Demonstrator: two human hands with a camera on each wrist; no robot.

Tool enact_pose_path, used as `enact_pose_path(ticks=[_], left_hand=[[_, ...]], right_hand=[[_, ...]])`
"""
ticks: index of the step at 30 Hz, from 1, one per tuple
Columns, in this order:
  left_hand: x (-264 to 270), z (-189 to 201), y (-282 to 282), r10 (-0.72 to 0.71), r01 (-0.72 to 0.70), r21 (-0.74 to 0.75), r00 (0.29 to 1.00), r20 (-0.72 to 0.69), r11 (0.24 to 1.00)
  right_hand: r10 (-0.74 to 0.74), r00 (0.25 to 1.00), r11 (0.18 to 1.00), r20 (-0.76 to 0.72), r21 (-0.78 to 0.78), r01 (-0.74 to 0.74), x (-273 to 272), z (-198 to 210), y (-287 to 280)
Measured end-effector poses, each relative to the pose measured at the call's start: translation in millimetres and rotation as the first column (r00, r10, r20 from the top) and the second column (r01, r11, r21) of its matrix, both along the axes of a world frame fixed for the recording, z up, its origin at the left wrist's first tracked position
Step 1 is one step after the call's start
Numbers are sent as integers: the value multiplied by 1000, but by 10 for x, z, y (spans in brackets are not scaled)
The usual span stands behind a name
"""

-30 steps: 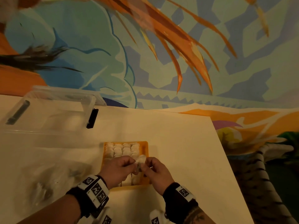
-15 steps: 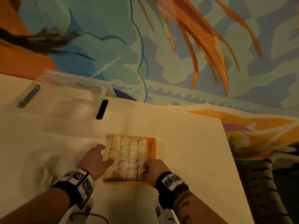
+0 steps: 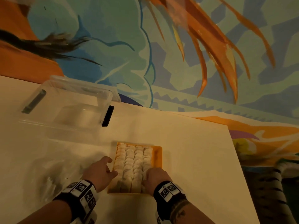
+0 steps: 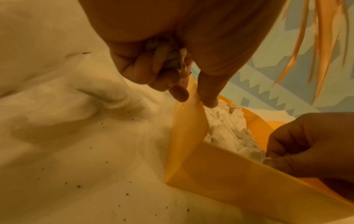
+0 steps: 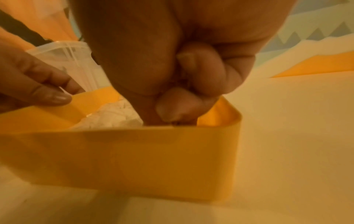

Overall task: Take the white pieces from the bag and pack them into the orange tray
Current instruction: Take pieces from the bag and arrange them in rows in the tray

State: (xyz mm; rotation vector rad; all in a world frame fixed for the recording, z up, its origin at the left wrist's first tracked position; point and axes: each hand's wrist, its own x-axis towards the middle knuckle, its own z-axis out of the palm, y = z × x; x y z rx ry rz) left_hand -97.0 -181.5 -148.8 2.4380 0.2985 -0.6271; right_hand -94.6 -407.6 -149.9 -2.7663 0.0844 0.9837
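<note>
A white piece [image 4: 268,160] is pinched by the right hand [image 3: 156,177] at the orange tray's [image 3: 159,156] crowded near corner, steadied by the left hand's [image 3: 100,172] thumb and finger on its wall; neighbours could be dislodged.

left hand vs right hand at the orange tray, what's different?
The left hand sits at the left wall of the orange tray, thumb over the rim and fingers outside; the right hand reaches into the tray's near right corner. The left hand holds crumpled clear film in its curled fingers; the right hand's fingertips press down among the white pieces. Both touch the tray.
</note>
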Motion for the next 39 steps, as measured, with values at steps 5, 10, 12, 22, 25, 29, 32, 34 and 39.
enact_pose_path(ticks=[5,10,12,22,25,29,32,34,39], left_hand=[[11,42,-9,6,-6,-25,1000,22,1000],[42,158,-74,80,-59,-150,987,138,987],[67,217,-142,157,-109,-318,980,126,942],[110,644,-994,306,-505,-805,855,-418,312],[61,625,-1039,294,-482,-846,862,-412,228],[-26,653,-1060,273,-467,-862,870,-410,195],[-79,752,-1095,264,-440,-871,886,-381,220],[-94,801,-1114,254,-434,-872,890,-378,225],[-131,790,-1034,232,-465,-876,873,-429,129]], right_hand=[[37,999,998,-19,-45,-37,40,-10,18],[-12,1000,1000,25,-17,12,20,175,-41],[-59,993,997,106,50,54,3,327,-79],[-374,903,728,213,670,143,-233,601,-23],[-460,866,690,197,694,208,-261,545,-150],[-512,846,620,150,746,243,-327,513,-219],[-485,860,644,156,729,231,-364,539,-196],[-491,853,659,176,716,232,-382,565,-160],[-563,808,607,176,751,259,-419,578,-162]])
